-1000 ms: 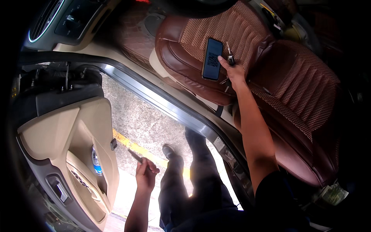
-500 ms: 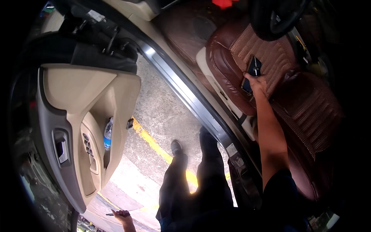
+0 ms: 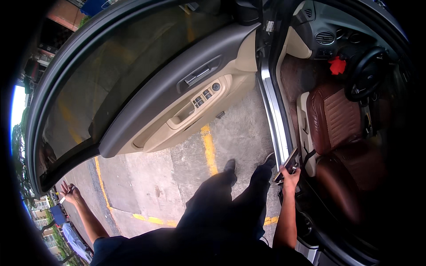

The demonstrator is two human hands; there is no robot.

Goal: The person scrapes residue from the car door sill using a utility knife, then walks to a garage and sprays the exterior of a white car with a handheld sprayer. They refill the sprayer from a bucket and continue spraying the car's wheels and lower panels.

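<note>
Head view: phone (image 3: 290,162) in right hand (image 3: 291,178).

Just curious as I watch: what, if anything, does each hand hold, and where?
The right hand holds a phone by its nearer part. The left hand holds a slim stick-like thing; which part is unclear.

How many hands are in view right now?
2: the left hand at lower left, holding a slim object; the right hand near the door sill, holding a phone. The dark car interior could hide others.
</note>
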